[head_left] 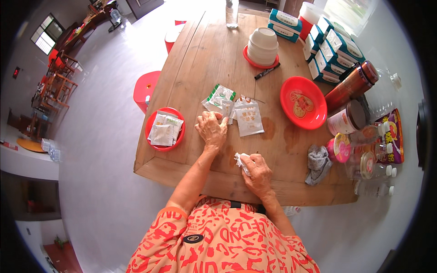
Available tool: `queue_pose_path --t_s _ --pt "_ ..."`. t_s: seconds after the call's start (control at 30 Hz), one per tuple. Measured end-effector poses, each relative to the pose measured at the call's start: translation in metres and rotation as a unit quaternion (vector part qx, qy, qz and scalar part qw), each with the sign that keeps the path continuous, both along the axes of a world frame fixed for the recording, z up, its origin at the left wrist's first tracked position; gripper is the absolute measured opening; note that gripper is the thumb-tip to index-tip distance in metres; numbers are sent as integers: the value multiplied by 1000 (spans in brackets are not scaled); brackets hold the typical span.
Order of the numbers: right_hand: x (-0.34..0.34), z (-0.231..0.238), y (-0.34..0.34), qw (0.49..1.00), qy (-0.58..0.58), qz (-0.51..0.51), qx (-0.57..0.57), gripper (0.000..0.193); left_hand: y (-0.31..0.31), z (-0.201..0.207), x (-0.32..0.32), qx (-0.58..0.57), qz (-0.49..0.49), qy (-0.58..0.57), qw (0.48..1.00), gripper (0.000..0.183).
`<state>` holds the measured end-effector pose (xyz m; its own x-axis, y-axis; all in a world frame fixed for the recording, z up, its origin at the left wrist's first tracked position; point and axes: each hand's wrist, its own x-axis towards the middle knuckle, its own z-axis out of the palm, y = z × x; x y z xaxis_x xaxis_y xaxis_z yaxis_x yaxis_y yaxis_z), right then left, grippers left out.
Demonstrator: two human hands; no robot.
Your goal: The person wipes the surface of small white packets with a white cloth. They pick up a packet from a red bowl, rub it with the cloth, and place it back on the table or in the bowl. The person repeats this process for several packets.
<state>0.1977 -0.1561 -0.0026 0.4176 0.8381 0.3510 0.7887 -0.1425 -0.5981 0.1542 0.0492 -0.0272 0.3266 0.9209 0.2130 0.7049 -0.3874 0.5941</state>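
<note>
My left hand [211, 129] rests on the wooden table with its fingers curled, pinching the lower end of a narrow pale sachet [227, 108]. Just beyond lies a green-and-white packet [221, 95], and to the right a flat white packet with gold print [249, 119]. Closer to the table's front edge, my right hand [258, 175] is closed around a crumpled white tissue [241, 163], which pokes out on its left side. Left of my left hand, several white packets [162, 134] sit in a small red dish [172, 146].
A red plate [292, 83], stacked white bowls [263, 45] and a black marker [267, 71] stand farther back. Along the right side are tissue packs [334, 54], a copper-coloured thermos [353, 86], a jar, plastic bottles and a grey cloth [318, 164]. Red stools [144, 88] stand left of the table.
</note>
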Motion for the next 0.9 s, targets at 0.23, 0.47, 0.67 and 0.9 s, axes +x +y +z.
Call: queue_pose_path --t_s 0.23,0.47,0.67,0.9 --pt "8 -5 -2 999 31 29 31 45 -19 29 -60 -350 -66 -258 898 21" --pt "16 7 1 967 224 17 120 44 -65 26 -129 -531 -89 -351 766 22" --pt "-26 29 17 971 173 116 118 43 -88 26 -134 -605 -127 -454 642 21" --pt "-49 40 20 981 42 130 139 47 -86 70 -140 -607 -187 -488 598 46"
